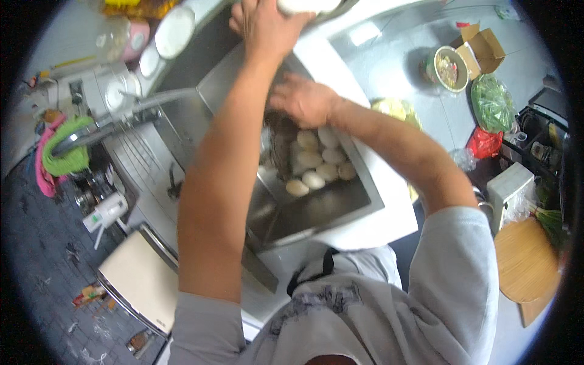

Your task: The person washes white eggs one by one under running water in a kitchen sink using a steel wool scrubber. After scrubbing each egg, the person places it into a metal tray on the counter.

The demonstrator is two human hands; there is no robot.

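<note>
At the top edge of the view my left hand (269,29) is closed around the edge of a white round dish (310,4), which the frame cuts off. My right hand (308,100) reaches into the steel sink (319,223) with its fingers apart. It is blurred, and nothing shows in it; its palm side is hidden. Just below it, several pale eggs (310,159) lie close together in the basin. My left forearm crosses the sink and hides part of it. The faucet (175,95) extends over the sink from the left.
Left of the sink are a ribbed drainboard (143,150), a green cloth (73,146) and a cream-coloured lid or panel (141,278). To the right stand a tub of scraps (451,70), an open cardboard box (486,50), bagged greens (492,102) and a round wooden board (527,260).
</note>
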